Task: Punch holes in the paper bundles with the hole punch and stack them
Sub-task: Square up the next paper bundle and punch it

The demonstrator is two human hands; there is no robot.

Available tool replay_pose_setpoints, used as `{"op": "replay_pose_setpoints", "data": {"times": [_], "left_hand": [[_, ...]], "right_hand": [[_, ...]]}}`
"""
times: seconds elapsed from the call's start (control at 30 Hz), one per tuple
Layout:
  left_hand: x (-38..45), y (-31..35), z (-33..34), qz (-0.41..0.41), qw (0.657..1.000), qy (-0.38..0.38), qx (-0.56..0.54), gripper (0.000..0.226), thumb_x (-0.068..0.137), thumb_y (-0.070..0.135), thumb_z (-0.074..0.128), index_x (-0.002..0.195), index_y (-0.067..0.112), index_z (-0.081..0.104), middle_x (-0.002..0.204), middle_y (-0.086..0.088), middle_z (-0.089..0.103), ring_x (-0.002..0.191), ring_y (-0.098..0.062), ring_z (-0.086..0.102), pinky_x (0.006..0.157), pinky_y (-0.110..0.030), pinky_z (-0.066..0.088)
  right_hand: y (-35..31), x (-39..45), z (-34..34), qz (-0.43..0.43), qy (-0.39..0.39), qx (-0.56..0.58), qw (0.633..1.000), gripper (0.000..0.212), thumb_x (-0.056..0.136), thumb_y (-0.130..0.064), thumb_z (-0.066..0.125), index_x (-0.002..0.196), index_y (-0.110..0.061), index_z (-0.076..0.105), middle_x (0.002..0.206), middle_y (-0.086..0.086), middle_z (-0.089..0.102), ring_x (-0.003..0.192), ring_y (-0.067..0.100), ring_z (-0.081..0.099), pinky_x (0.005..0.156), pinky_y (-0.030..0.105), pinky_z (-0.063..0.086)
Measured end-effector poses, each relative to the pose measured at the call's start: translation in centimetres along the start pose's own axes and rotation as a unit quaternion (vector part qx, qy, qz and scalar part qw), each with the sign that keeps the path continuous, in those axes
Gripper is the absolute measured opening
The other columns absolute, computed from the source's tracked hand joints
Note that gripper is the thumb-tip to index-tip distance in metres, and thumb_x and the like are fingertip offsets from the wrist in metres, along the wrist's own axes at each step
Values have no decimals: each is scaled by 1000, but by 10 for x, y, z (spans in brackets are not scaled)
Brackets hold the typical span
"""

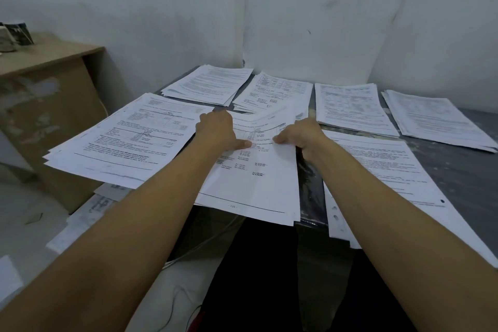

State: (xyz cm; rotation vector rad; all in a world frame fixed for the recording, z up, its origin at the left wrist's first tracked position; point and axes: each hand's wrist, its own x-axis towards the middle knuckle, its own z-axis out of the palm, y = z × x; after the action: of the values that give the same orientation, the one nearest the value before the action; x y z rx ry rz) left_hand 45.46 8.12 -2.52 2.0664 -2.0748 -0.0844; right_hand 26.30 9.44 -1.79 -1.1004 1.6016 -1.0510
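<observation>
Bare forearms lead both hands, left hand [215, 129] and right hand [301, 135], pinching a thin, curling printed paper bundle [256, 170] above the dark worktop [458, 164].

Single head-worn wide-angle view — looking forward and steeply down along both forearms onto the surface [458, 170], close in, the wall [296, 8] rising behind — edges visibly bowed.

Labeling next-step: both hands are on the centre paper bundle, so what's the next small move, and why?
Probably lift the centre bundle clear of the table. Left hand and right hand each have a grip on its sides, its far end already curls up, and no hole punch is in view.
</observation>
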Motion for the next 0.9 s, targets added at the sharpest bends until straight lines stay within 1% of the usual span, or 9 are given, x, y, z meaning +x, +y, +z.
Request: {"op": "replay_pose_setpoints", "data": {"times": [0.1,0.2,0.37,0.43,0.53,0.6,0.7,0.77,0.9], "left_hand": [[-8,1,3,-10,999,23,-21,108,69,73,73,142,4,35,136,-15,49,126,-32,46,99,-39,42],[-16,0,7,-26,996,41,-76,118,66,73,75,149,6,24,143,-15,42,131,-32,41,104,-40,39],[-19,-5,-3,-65,962,58,-258,103,72,50,84,146,8,26,141,-10,49,129,-29,48,94,-34,41],[-20,-7,-11,-97,920,63,-375,85,76,35,85,140,11,35,129,-4,55,116,-24,56,85,-30,44],[-21,-10,-18,-122,794,-16,-595,44,83,13,80,121,3,61,115,-4,70,90,-17,69,68,-28,57],[-18,-11,-24,-94,799,-23,-593,28,88,10,74,116,7,70,109,-6,75,86,-18,73,66,-29,61],[-11,-9,-46,-49,800,34,-598,26,90,9,71,116,11,70,101,2,75,79,-11,74,58,-22,58],[-7,-6,-66,-11,792,63,-607,27,89,7,72,116,11,70,102,2,75,80,-9,74,62,-22,59],[-2,0,-102,54,795,116,-593,21,89,8,72,108,15,69,100,5,75,86,-11,74,75,-30,62]], "right_hand": [[-1,1,-4,10,-15,6,1000,41,73,9,80,111,2,67,113,13,71,100,30,69,89,39,57],[-2,-1,-10,1,-21,29,999,38,76,11,77,110,-3,66,115,10,70,103,30,67,89,39,57],[-4,1,-19,-13,-23,82,996,64,73,10,79,129,-9,53,120,6,69,103,25,68,80,34,60],[-9,-1,-25,-5,-26,83,996,53,76,9,78,124,-7,61,114,8,72,100,27,70,87,39,59],[-19,-8,-33,-13,-30,86,996,39,79,7,76,114,-7,66,107,9,74,95,28,72,88,42,59],[-25,-12,-38,-35,-24,92,995,34,81,6,75,112,-8,68,105,8,75,92,26,73,80,38,60],[-42,-18,-46,-80,-18,125,989,32,81,4,75,109,-11,70,103,7,76,88,24,74,65,31,59],[-57,-22,-49,-104,-11,143,984,31,82,2,75,108,-14,70,101,4,77,86,23,75,59,29,57],[-87,-32,-55,-175,19,161,971,30,81,1,76,105,-16,72,99,0,77,90,23,74,71,36,60]]}}
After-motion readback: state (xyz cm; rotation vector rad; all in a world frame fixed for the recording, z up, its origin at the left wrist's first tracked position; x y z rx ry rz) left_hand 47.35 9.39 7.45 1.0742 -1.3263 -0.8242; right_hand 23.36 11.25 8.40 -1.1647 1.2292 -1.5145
